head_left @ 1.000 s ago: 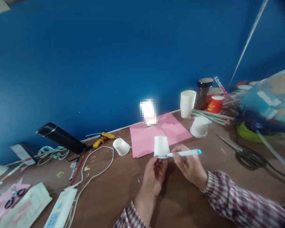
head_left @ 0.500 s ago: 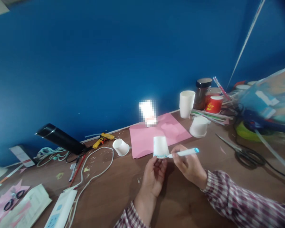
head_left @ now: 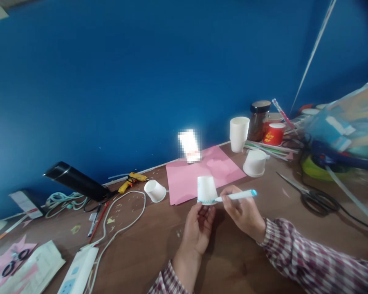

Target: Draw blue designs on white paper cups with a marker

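My left hand [head_left: 199, 228] grips a white paper cup [head_left: 206, 188] by its rim, the cup turned upside down. A light-blue zigzag line runs along the cup's lower edge. In my right hand [head_left: 241, 210] is a white marker with a blue end [head_left: 239, 195], its tip touching the cup near the right end of the rim. Behind the cup lies a stack of pink paper [head_left: 184, 183]. Another paper cup [head_left: 155, 190] lies tipped to the left, and an upturned one [head_left: 254, 163] stands to the right.
Large black-handled scissors [head_left: 317, 201] lie at the right. Stacked paper cups [head_left: 239, 132], a dark-lidded jar [head_left: 259, 120] and a red cup [head_left: 274, 134] stand at the back. Leftward are a yellow glue gun [head_left: 133, 179], a black cylinder [head_left: 76, 179], a power strip [head_left: 79, 271] and a loose white cord.
The blue zigzag on the cup looks slightly denser. Both hands keep their hold, with the marker still at the cup's edge. The camera view has shifted slightly.
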{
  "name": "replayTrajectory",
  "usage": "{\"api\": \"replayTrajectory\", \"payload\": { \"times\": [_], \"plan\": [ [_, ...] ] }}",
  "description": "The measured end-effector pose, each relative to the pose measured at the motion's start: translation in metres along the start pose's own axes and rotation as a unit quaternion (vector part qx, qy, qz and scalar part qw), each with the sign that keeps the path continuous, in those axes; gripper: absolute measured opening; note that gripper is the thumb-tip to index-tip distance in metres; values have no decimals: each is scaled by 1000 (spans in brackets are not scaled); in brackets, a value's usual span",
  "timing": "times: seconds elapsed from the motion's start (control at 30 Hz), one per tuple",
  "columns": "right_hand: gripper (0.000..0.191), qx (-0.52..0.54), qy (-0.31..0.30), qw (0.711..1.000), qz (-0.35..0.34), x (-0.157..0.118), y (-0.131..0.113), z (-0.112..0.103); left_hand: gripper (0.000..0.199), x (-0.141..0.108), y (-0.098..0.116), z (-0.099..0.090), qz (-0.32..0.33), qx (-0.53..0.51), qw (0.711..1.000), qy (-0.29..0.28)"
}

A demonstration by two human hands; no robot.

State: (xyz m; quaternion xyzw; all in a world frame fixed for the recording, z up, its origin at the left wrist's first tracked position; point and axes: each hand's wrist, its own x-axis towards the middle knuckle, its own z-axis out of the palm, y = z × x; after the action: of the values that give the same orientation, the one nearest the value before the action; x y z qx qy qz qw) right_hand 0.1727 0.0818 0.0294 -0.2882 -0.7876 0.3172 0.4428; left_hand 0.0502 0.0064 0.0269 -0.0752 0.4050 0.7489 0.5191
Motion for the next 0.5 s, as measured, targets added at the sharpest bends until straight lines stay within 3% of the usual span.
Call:
{"api": "replayTrajectory", "payload": {
  "times": [0.5],
  "plan": [
    [17, 14, -37, 999, 24, 0, 1, 0, 15, 0, 1, 1, -13, -19, 1000, -8]
  ]
}}
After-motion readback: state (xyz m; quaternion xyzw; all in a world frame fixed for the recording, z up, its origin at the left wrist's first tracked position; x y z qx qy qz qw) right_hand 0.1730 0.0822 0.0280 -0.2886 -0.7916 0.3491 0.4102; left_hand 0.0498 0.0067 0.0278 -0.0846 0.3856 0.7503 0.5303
